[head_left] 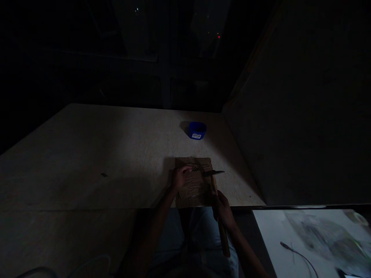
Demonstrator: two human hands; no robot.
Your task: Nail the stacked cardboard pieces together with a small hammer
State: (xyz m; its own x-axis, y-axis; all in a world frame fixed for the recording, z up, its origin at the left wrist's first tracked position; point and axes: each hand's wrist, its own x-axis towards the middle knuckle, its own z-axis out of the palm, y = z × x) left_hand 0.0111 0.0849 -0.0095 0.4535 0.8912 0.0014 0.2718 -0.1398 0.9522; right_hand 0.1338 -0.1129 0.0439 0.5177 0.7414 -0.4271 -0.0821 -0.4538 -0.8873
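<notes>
Danger to left hand [180,178], fingers curled on cardboard pad [191,193] at worktop [116,154] edge, grip unclear: right hand [222,208] closed round wooden-handled tool [215,183], head just beside; dim light, likely mis-hit

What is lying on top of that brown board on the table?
The left hand rests on the board, and the dark head of the tool held by the right hand lies across its right side. Anything beneath hand and tool is hidden.
</notes>
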